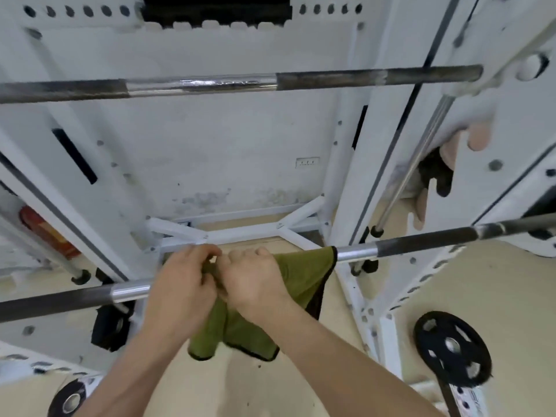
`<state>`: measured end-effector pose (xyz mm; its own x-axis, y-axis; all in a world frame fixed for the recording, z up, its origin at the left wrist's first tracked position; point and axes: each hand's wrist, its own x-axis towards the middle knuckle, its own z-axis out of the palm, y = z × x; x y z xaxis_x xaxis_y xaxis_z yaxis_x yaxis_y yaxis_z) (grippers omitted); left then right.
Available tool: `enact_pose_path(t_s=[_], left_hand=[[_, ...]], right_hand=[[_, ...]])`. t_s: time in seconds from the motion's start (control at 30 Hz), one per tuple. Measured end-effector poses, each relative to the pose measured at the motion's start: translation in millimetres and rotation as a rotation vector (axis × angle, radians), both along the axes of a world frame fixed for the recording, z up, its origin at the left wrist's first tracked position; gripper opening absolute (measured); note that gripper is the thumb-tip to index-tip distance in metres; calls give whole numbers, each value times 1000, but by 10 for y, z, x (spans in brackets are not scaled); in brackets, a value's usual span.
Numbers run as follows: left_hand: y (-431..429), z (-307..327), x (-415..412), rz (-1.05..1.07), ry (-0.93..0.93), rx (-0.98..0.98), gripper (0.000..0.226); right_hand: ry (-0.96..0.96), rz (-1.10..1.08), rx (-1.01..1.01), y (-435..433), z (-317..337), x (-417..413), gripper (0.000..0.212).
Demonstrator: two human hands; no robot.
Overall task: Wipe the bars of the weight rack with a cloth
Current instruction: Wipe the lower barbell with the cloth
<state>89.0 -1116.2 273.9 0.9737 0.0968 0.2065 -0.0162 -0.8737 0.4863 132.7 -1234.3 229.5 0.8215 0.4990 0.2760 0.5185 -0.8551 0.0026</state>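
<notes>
Left hand and right hand both grip green cloth draped over lower bar; black weight plate on floor at four o'clock.

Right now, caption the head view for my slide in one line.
Left hand and right hand grip a green cloth draped over the lower barbell of a white weight rack.

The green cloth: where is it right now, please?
Low centre of the head view, the green cloth drapes over the nearer bar, gripped by the left hand and right hand.
</notes>
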Motion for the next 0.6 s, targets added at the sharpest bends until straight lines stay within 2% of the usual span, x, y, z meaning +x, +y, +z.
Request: enact_pose_path(t_s=[0.13,0.23,0.37,0.5,0.6], left_hand=[[-804,-89,71,-347,40,247,48],[-1412,-130,237,-580,-52,368,54],[-2090,-177,494,-748,-63,383,67],[-2614,-208,667,-855,-35,319,74],[-2888,-243,756,-855,-40,301,78]], right_hand=[[-103,-121,-4,-1371,11,198,25],[-29,-183,-63,-2349,75,273,27],[73,-324,-164,-3199,71,420,40],[103,-436,-180,-3907,101,509,40],[118,-581,-172,-4424,176,557,38]])
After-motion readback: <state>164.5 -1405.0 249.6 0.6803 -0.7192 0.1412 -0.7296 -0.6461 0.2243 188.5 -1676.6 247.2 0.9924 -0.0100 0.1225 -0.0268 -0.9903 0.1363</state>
